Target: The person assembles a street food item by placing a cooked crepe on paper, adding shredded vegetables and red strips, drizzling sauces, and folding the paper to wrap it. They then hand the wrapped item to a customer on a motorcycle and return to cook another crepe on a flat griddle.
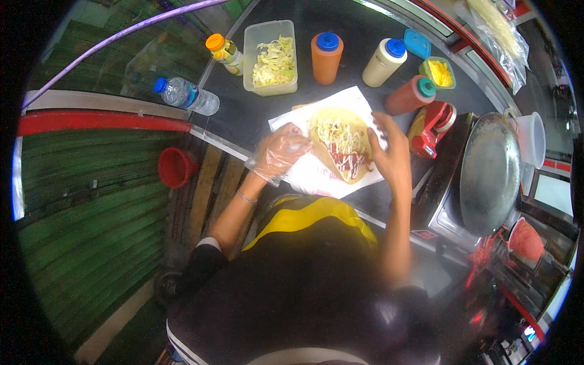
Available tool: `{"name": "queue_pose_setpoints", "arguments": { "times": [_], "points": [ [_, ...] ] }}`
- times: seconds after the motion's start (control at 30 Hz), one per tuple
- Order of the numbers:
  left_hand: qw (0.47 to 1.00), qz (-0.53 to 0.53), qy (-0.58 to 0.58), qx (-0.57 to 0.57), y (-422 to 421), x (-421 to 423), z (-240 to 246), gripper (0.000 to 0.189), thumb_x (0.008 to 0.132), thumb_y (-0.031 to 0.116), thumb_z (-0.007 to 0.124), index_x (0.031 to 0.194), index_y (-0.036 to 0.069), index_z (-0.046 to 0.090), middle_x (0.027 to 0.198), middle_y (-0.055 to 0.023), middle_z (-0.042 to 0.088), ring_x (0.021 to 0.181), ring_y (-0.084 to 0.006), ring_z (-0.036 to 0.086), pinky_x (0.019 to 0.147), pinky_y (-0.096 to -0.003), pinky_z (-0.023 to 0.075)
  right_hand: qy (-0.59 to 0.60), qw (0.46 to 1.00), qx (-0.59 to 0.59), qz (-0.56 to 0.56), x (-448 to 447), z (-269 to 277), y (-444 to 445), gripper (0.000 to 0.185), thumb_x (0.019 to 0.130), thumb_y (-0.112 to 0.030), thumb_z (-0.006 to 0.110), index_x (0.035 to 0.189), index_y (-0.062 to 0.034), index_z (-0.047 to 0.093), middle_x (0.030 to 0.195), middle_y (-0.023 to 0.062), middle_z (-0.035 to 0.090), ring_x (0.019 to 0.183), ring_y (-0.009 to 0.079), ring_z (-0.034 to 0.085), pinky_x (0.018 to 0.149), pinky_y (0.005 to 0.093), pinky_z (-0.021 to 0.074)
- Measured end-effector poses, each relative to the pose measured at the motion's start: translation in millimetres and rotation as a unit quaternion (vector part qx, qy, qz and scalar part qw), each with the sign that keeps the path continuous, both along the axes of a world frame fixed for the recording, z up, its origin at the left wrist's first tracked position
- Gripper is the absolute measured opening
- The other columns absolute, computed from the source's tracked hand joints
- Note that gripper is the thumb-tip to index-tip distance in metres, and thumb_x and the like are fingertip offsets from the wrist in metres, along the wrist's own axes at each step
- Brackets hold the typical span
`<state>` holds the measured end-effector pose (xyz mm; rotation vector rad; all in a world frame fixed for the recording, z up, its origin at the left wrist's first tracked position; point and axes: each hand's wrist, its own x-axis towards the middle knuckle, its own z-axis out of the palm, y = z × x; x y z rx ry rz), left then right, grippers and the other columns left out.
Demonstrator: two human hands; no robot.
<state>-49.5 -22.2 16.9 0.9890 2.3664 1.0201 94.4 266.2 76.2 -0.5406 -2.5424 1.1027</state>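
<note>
A flatbread (335,117) lies on printed white wrapping paper (315,175), topped with shredded lettuce, red sauce or filling and thin white sauce lines. My left hand (284,150), in a clear plastic glove, has its fingertips at the flatbread's left edge; whether they grip it is unclear. My bare right hand (390,146) is at the right edge, thumb and fingers apart. Behind the paper stand a plastic tub of shredded lettuce (274,61), an orange squeeze bottle (326,59) and a cream-coloured one (384,63). A red squeeze bottle (408,96) with a green cap is near my right hand.
A red tape dispenser (431,130) and a large metal pan (490,173) on a stove are to the right. Yellow slices fill a small tub (440,74) at the back right. A water bottle (189,96) and an orange-capped bottle (225,54) stand at the left.
</note>
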Motion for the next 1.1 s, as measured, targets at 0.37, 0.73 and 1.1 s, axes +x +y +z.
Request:
{"name": "queue_pose_setpoints", "arguments": {
  "times": [0.37, 0.73, 1.1],
  "points": [
    [0.961, 0.230, 0.113, 0.102, 25, 52, -17, 0.010, 0.093, 0.017, 0.085, 0.100, 0.009, 0.084, 0.113, -0.0134, 0.077, 0.103, -0.0396, 0.077, 0.088, -0.0491, 0.0625, -0.108, 0.990, -0.068, 0.058, -74, -33, 20, 0.054, 0.101, -0.031, 0.083, 0.138, 0.0073, 0.075, 0.116, 0.0331, 0.083, 0.110, 0.0491, 0.082, 0.098, 0.0533, 0.0614],
    [0.965, 0.178, 0.174, 0.081, 30, 94, 6, 0.037, 0.096, 0.039, 0.091, 0.118, 0.012, 0.082, 0.121, -0.0106, 0.076, 0.098, -0.0360, 0.080, 0.082, -0.0491, 0.0663, -0.082, 0.957, -0.201, 0.193, -31, 8, 9, 0.037, 0.118, -0.021, 0.066, 0.140, 0.0079, 0.072, 0.121, 0.0145, 0.084, 0.106, 0.0211, 0.076, 0.101, 0.0420, 0.0589],
    [0.950, 0.288, 0.117, 0.017, 60, 106, 2, 0.056, 0.087, 0.046, 0.095, 0.122, 0.008, 0.075, 0.111, -0.0132, 0.070, 0.094, -0.0393, 0.076, 0.081, -0.0518, 0.0626, -0.019, 0.972, 0.028, 0.232, 13, -10, -54, 0.041, 0.108, -0.003, 0.065, 0.149, -0.0043, 0.072, 0.106, 0.0363, 0.076, 0.104, 0.0557, 0.077, 0.088, 0.0581, 0.0628]
  ]
}}
